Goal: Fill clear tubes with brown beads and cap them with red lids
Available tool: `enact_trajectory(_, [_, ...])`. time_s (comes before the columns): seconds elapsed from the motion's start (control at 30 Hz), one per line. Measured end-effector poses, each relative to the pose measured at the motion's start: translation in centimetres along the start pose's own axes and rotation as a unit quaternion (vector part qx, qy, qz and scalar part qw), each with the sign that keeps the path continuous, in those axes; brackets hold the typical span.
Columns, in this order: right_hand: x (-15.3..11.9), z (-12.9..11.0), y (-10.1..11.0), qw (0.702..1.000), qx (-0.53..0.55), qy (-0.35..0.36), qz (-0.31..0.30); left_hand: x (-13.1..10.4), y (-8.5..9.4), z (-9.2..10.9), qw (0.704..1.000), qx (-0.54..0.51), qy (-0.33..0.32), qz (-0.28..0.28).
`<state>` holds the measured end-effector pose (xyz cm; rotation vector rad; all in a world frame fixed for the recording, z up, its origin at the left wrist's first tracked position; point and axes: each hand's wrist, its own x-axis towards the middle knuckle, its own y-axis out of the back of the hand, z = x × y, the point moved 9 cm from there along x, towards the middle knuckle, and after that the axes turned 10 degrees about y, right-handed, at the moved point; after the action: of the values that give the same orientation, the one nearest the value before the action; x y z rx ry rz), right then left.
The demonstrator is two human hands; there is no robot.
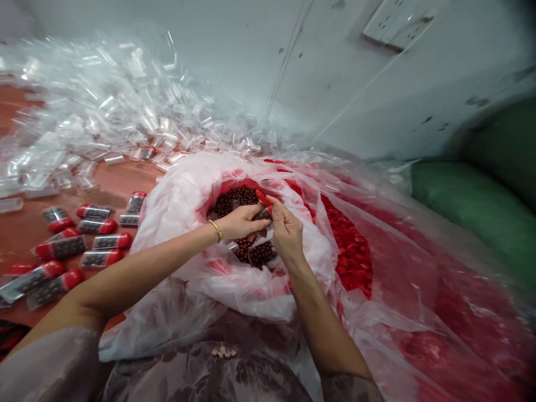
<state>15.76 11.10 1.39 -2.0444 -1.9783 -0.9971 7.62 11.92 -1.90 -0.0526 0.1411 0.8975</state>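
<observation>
Left hand (245, 223): curled round tube (263, 214)
Right hand (288, 230): pinching, seemingly, red cap (262, 197)
Tube feel: likely light, stiff, slick; grip mid-wall

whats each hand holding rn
Left hand: closed on a small tube of dark beads, partly hidden.
Right hand: fingers closed on a red cap.

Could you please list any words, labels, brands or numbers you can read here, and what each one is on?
There is no readable text.
Capped tubes: no label that I can make out.
White socket plate: sockets show, but any marking is too small or blurred to read.
Green sack: no lettering visible.
</observation>
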Motion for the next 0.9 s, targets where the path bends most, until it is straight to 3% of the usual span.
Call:
enact_trajectory(0.2, [-0.7, -1.0, -1.2, 0.996, 0.011, 0.042, -0.072, -0.3, 1.8, 1.1, 0.985, 0.111, -0.031, 0.129])
enact_trajectory(0.27, [-0.1, -0.8, -1.4, 0.992, 0.075, 0.01, -0.103, -0.3, 1.7, 1.3, 0.988, 0.092, -0.029, 0.119])
enact_trajectory(0.33, [1.3, -0.8, -1.0, 0.987, 0.125, -0.013, -0.104, -0.3, 1.0, 1.3, 0.995, 0.066, -0.027, 0.075])
enact_trajectory(0.4, [3.1, -1.4, -0.5, 0.988, 0.126, 0.009, -0.093, -0.2, 0.1, 1.2, 0.997, 0.068, -0.023, 0.019])
enact_trajectory(0.47, [4.6, -2.5, -1.0, 0.984, 0.096, 0.057, -0.139, -0.3, -0.5, 1.0, 0.996, 0.081, -0.016, -0.021])
enact_trajectory(0.57, [5.2, -3.6, -2.2, 0.961, 0.001, 0.139, -0.24, -0.5, -0.1, 0.4, 0.997, 0.07, 0.011, -0.012])
enact_trajectory(0.7, [4.5, -4.6, -0.4, 0.93, -0.211, 0.237, -0.183, -0.4, 0.7, 0.0, 0.998, 0.012, 0.048, 0.025])
enact_trajectory(0.8, [2.6, -4.6, -0.5, 0.904, -0.304, 0.251, -0.166, -0.2, 1.8, 0.8, 0.996, -0.02, -0.006, 0.084])
enact_trajectory(0.9, [1.2, -4.4, -1.3, 0.893, -0.353, 0.248, -0.13, -0.1, 2.3, 1.4, 0.99, 0.028, -0.058, 0.122])
